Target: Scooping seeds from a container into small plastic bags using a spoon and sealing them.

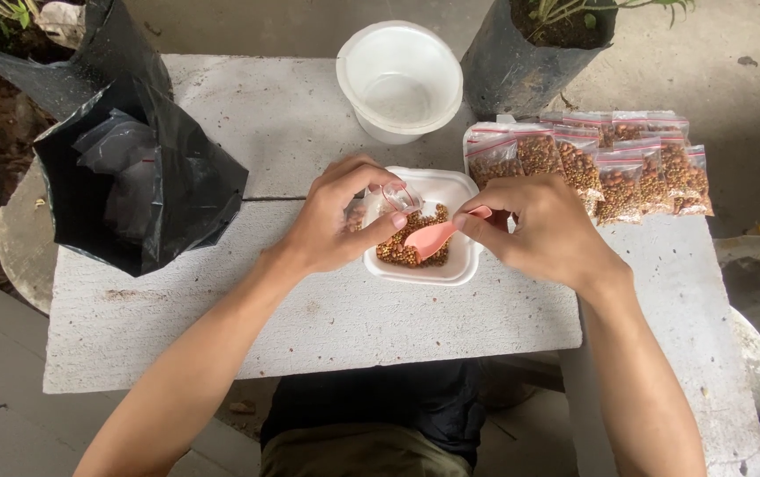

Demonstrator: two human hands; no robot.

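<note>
Head view: a small clear plastic bag is pinched open between the fingers of the left hand, just above a white square tray in which brown pellets are heaped. A pink spoon is gripped by the right hand, its bowl laid over the pellets, possibly touching them. Filled bags of pellets are stacked just right of the tray. A white tub and a black bag are set on the concrete slab.
</note>
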